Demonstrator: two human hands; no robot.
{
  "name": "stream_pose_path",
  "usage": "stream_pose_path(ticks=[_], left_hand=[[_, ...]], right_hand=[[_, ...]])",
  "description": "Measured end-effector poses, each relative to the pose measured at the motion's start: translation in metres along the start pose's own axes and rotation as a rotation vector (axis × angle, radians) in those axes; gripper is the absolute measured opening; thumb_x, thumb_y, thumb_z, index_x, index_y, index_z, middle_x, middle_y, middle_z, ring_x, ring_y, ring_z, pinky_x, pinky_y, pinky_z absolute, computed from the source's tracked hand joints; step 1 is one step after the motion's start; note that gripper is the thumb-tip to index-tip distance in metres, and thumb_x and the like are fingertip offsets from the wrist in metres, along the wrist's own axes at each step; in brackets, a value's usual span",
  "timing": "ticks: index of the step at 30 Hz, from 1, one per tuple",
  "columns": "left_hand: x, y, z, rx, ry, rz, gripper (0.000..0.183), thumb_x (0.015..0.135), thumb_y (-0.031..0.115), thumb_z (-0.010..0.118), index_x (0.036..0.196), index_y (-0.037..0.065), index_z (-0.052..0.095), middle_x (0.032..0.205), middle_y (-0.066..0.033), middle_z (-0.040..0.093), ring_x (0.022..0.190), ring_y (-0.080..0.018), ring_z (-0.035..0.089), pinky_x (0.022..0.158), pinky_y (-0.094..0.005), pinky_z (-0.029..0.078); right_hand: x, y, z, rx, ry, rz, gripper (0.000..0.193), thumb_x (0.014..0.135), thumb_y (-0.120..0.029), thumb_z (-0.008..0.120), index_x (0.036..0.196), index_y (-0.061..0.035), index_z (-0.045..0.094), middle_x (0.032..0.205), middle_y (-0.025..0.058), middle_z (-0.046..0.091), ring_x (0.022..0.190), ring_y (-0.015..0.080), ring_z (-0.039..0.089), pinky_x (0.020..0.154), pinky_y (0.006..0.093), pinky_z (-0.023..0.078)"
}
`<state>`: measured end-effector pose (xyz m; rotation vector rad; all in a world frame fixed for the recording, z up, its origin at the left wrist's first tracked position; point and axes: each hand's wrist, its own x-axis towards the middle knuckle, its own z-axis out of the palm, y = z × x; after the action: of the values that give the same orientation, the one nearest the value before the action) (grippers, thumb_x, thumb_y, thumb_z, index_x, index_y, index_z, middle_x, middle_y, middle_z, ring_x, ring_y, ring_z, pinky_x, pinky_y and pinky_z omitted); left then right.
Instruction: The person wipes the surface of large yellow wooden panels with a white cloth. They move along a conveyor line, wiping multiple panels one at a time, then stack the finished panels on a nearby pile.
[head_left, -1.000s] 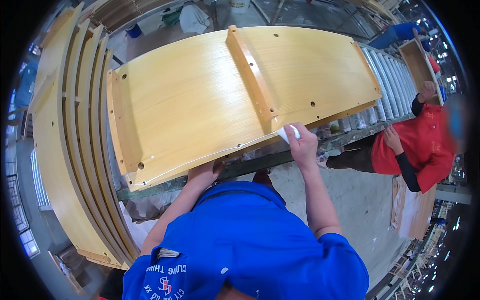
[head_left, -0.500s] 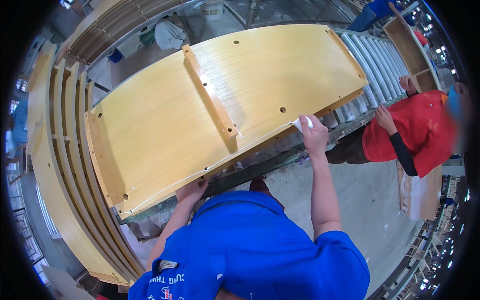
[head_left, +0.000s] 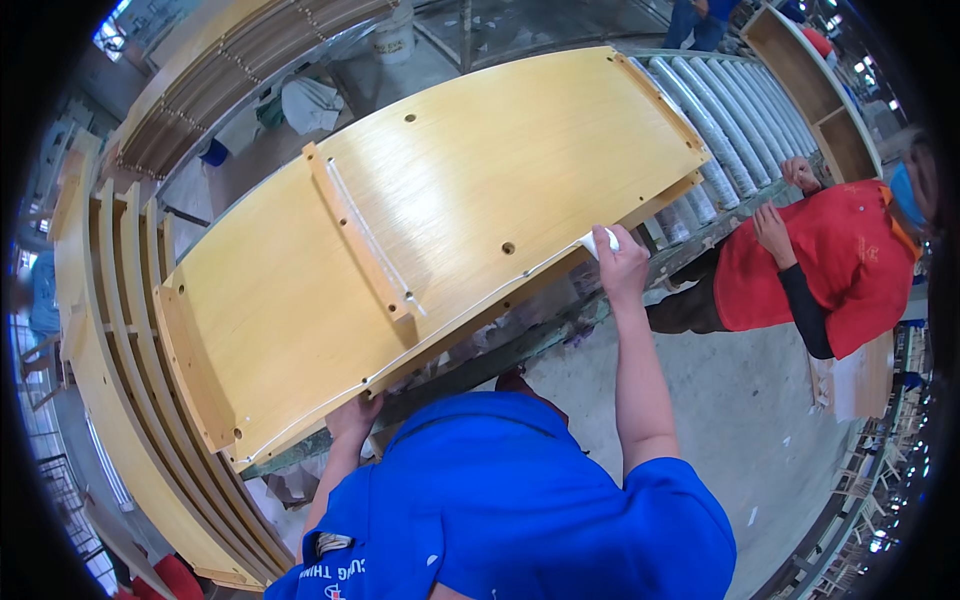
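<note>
A large curved wooden panel (head_left: 470, 170) lies in front of me, pale yellow, with drilled holes and wooden strips fixed across it. Pinched in my right hand (head_left: 623, 262) is a small white glue bottle (head_left: 600, 241), its tip against the panel's near edge. From that tip a thin white bead of glue (head_left: 440, 337) runs back leftward along the edge. My left hand (head_left: 350, 418) is curled at the near edge further left, its fingers partly hidden under the panel. Another white line runs beside the middle crosspiece (head_left: 355, 235).
Metal rollers (head_left: 705, 120) extend beyond the panel's right end. A person in a red shirt (head_left: 815, 265) stands at the right, hands near the rollers. Curved slatted wooden pieces (head_left: 125, 350) stand close on the left. A wooden box frame (head_left: 800, 75) is at the far right.
My right hand has drawn the bottle further right along the panel's near edge, and the glue bead is longer. The view has shifted, so the panel appears further left. My left hand stays at the edge.
</note>
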<state>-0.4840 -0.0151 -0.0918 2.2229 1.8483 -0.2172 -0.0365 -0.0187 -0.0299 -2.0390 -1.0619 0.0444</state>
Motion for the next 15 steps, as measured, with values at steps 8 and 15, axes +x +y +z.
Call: stream_pose_path(ticks=[8, 15], left_hand=[[0.002, -0.003, 0.009, 0.069, -0.075, -0.070, 0.044, 0.065, 0.040, 0.071, 0.099, 0.013, 0.063, 0.093, -0.0085, 0.065, 0.089, -0.0298, 0.060, 0.076, -0.0424, 0.048], [0.002, -0.001, 0.015, 0.172, -0.036, -0.060, 0.038, 0.068, 0.039, 0.068, 0.095, 0.013, 0.065, 0.092, -0.0073, 0.065, 0.091, -0.0282, 0.060, 0.077, -0.0416, 0.047]], right_hand=[[0.075, 0.075, -0.030, -0.129, 0.140, 0.045, 0.038, 0.086, -0.043, 0.054, 0.084, -0.0066, 0.064, 0.071, 0.0178, 0.063, 0.070, 0.0376, 0.062, 0.059, 0.0432, 0.046], [0.101, 0.105, -0.035, -0.149, 0.070, 0.046, 0.039, 0.086, -0.045, 0.052, 0.086, -0.0085, 0.065, 0.071, 0.0184, 0.063, 0.071, 0.0376, 0.062, 0.062, 0.0440, 0.047]])
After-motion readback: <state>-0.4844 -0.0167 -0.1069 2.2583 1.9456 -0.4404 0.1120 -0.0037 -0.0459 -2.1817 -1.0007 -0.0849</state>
